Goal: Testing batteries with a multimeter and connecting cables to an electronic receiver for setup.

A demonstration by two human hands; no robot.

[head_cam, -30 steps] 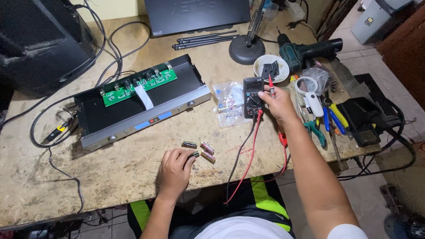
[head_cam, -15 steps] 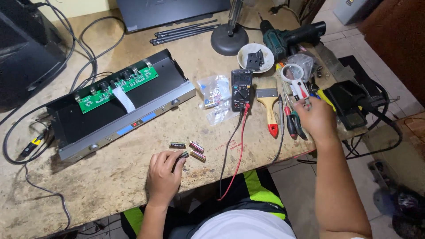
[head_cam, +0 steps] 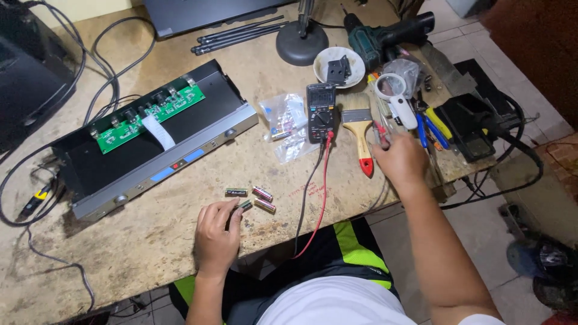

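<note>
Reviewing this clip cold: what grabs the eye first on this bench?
The opened black chassis with its green circuit board fills the left of the table. At centre a multimeter trails red and black leads. Near the front edge the left hand holds a small battery; the right hand reaches among tools.

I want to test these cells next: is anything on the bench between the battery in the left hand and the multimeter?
Mostly open benchtop. From the left hand and its battery, only two loose batteries and the red and black probe leads lie short of the multimeter.
</note>
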